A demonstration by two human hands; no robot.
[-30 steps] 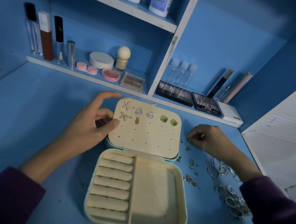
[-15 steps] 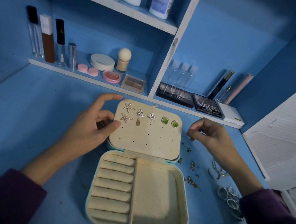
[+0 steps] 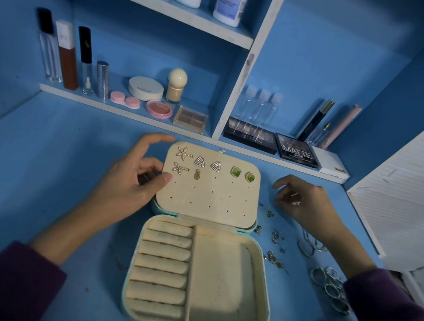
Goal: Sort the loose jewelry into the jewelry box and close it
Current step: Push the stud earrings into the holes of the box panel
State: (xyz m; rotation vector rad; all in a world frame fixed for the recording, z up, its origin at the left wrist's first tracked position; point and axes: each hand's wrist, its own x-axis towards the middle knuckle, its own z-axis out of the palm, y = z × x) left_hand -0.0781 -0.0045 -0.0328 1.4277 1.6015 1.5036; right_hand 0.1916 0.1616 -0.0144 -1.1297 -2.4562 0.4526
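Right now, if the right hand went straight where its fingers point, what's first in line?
The right hand, pinching a small glinting piece, points left. First in line is probably the right edge of the lid, by the green earring; bare table lies between. Height is unclear.

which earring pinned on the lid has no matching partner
The gold pineapple earring, in the second row. The starfish earrings, triangle earrings and green earrings each come as a pair; the pineapple is single.
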